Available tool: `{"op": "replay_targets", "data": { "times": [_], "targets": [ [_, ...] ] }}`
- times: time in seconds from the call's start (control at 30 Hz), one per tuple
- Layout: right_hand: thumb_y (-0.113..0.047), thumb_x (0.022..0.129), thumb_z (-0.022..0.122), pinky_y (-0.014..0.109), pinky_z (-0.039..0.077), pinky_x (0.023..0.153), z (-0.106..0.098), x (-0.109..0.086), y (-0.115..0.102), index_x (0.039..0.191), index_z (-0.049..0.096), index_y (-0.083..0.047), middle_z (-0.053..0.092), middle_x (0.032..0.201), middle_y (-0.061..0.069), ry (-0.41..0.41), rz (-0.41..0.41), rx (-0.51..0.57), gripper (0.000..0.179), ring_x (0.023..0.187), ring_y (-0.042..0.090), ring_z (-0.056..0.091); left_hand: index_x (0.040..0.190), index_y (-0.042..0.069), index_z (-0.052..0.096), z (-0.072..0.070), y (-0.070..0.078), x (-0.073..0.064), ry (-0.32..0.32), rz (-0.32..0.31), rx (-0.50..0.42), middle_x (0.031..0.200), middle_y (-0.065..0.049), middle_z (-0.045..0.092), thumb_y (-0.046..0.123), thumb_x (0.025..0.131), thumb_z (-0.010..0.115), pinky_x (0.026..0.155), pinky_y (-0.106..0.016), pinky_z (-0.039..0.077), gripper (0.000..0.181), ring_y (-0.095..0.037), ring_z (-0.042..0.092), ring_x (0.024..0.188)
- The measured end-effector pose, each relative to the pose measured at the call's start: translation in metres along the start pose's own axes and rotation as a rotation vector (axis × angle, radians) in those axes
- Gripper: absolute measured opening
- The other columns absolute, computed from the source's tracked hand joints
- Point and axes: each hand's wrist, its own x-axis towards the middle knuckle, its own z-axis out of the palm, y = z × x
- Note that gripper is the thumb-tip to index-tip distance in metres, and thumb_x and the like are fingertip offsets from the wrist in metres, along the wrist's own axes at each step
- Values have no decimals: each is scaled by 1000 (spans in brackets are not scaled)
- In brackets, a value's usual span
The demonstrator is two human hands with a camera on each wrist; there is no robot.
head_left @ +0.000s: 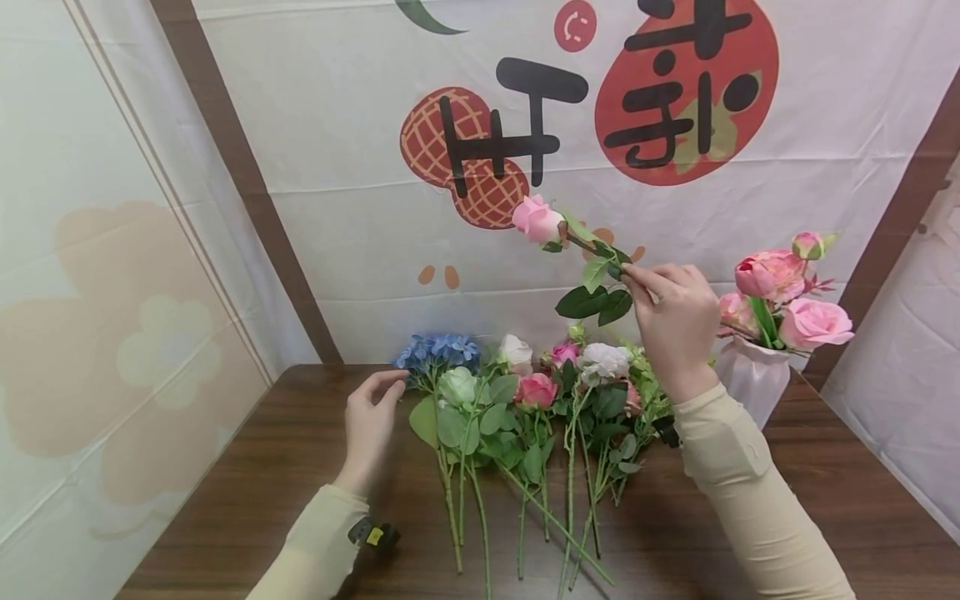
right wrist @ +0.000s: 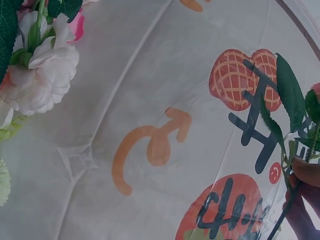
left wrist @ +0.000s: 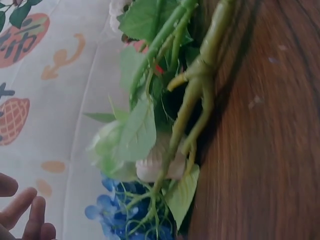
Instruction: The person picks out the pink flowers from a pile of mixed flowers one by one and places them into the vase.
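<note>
Raised in front of the back cloth, my right hand [head_left: 675, 321] pinches the leafy stem of a pink rose [head_left: 537, 220] between thumb and fingertips. The rose's bloom points up and to the left, and its dark leaves [right wrist: 290, 92] hang by the fingers in the right wrist view. My left hand [head_left: 372, 421] is beside the blue hydrangea [head_left: 442, 352] with its fingers loosely bent, holding nothing. Next to the hydrangea lie a pale green rose [head_left: 458, 386], a white rose [head_left: 516, 353], a coral-pink rose [head_left: 536, 390] and a white ruffled bloom [head_left: 604, 363], stems toward me.
A white vase [head_left: 756, 379] holding several pink flowers [head_left: 814, 323] stands at the right, behind my right forearm. The brown wooden table [head_left: 225, 500] ends at a printed cloth [head_left: 337, 225] that hangs behind it. Long green stems [head_left: 570, 500] cross on the tabletop.
</note>
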Motion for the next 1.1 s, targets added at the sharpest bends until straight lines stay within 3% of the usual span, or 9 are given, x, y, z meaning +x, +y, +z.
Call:
{"op": "replay_targets", "data": {
  "times": [0.4,0.67,0.9,1.1],
  "targets": [
    [-15,83,73,43,43,63,-5,1,13,91,77,-9,72,81,12,43,74,-12,11,72,32,60,106,10,70,-16,-11,3,36,-14,57,112,-6,69,16,92,60,80,-22,39,18,-3,55,95],
    [-22,86,70,40,43,60,-15,-3,25,94,77,-11,73,84,11,37,81,-75,15,72,30,65,108,10,69,-21,-16,5,40,-4,119,113,-8,68,21,92,60,87,-31,39,22,-18,58,106],
    [-22,86,70,35,46,66,-19,-5,30,91,75,-8,74,84,10,99,73,-29,16,71,26,66,110,11,68,-28,-24,4,20,-12,209,120,-11,65,26,93,60,94,-40,38,24,-27,55,117],
    [-22,88,68,36,46,68,-25,0,32,91,75,-4,73,85,13,136,56,0,19,71,29,66,111,9,67,-34,-23,6,19,-1,219,124,-15,62,25,94,59,96,-42,37,25,-30,52,120]
  ]
}}
